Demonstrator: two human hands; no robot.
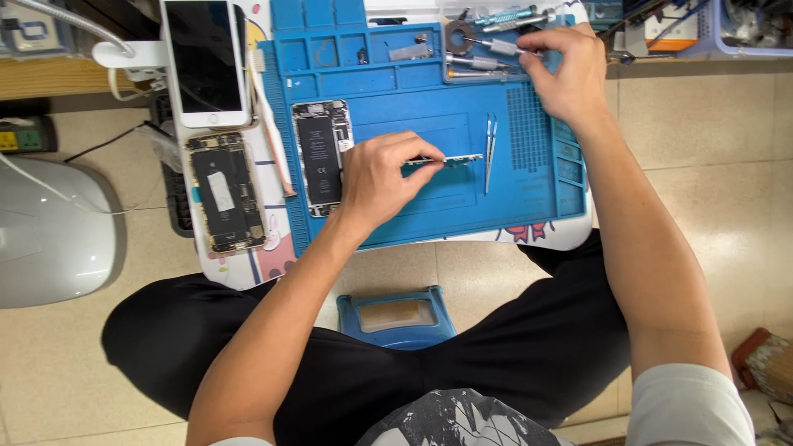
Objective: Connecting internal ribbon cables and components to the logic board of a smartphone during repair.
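Pinching a long, narrow circuit board between thumb and fingertips, the left hand held it low over the centre of the blue silicone repair mat. The right hand, at one o'clock from the board, was closed in a narrow grip on a slim metal-shafted screwdriver in the clear tool tray. A pair of steel tweezers lay just beside the board's tip, at three o'clock. An opened phone chassis with a black battery lay at nine o'clock, touching the left hand. Judged risk: the board, gripped at one end only, could flex or slip while attention went to the tray; loose small parts on the mat could scatter.
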